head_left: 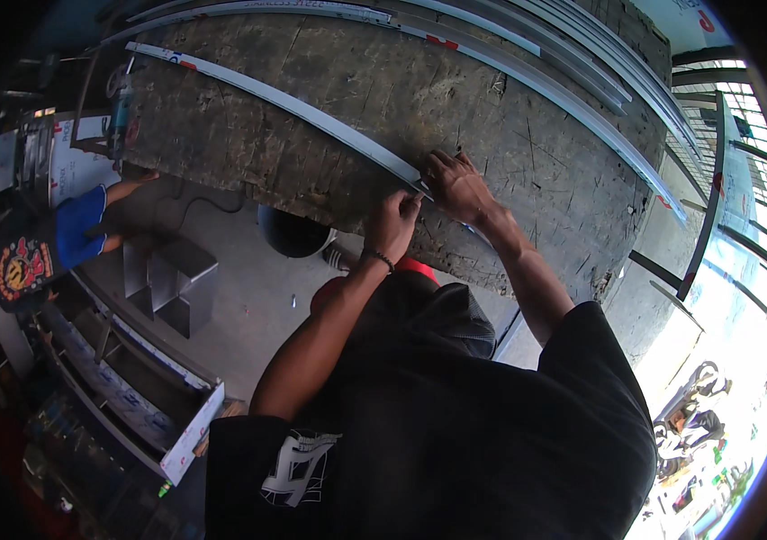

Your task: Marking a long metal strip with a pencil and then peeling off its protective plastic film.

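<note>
A long, narrow metal strip [284,102] with a pale film lies slantwise across the worn wooden workbench [338,54]. My left hand [391,225], with a dark bead bracelet at the wrist, is closed in a pinch close to the bench's near edge. Its fingertips meet the strip's near side, and whatever small thing they pinch is hidden. Bent over the strip just to the right, my right hand [458,186] has its fingers closed on it. Part of the strip passes out of sight under that hand.
Several more long metal profiles [572,99] lie along the bench's far side. On the floor at left stands a bent sheet-metal piece [172,279], near a dark round container [293,232]. Another person [50,243] in blue shorts is at far left, above a long metal frame [131,387].
</note>
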